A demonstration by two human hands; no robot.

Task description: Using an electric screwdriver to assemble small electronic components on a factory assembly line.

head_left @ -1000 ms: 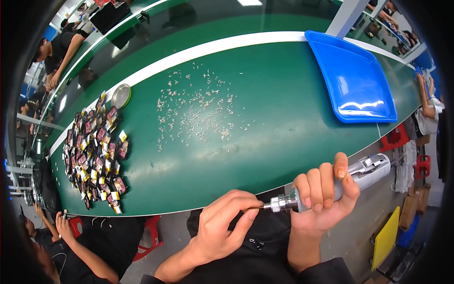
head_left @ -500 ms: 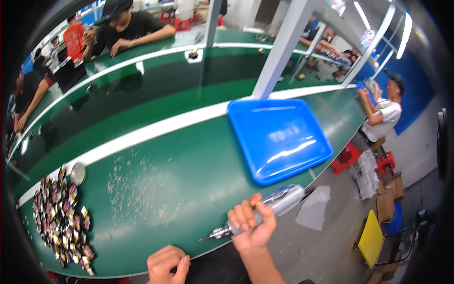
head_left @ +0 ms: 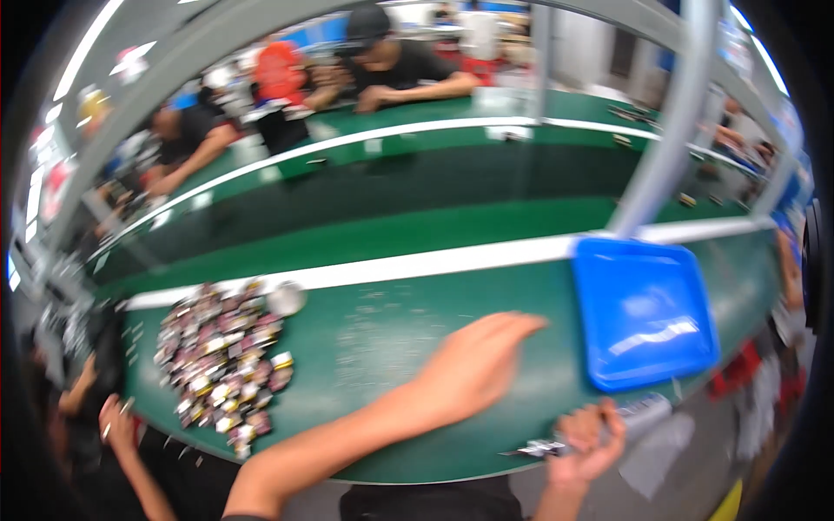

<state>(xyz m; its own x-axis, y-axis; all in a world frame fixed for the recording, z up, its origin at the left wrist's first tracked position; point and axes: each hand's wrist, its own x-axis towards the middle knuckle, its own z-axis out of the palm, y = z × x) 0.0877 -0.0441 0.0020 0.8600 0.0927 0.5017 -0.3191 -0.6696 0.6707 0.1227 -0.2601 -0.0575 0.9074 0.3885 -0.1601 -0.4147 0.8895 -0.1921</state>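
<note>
My right hand (head_left: 587,443) is closed around a grey-white electric screwdriver (head_left: 647,413) at the near edge of the green table, its bit pointing left. Across the table reaches my left hand (head_left: 473,365), back up, its fingers stretched toward the blue tray (head_left: 591,352). Nothing shows in it, though motion blurs the fingers. Left of this hand, many tiny pale slivers (head_left: 382,343) lie scattered on the green surface. A heap of small dark parts with pink, white and yellow patches (head_left: 221,360) lies farther left, beside a round silvery lid or dish (head_left: 287,299).
A white rail (head_left: 417,268) runs behind my work surface, with a grey post (head_left: 653,165) rising near the tray. Beyond lies another green bench with people seated along it (head_left: 408,69). At the lower left another person's hand (head_left: 117,423) is close to the table edge.
The view has swung left, so table things sit farther right. My left hand has gone from curled at the near edge to stretched over the table. My right hand still grips the screwdriver.
</note>
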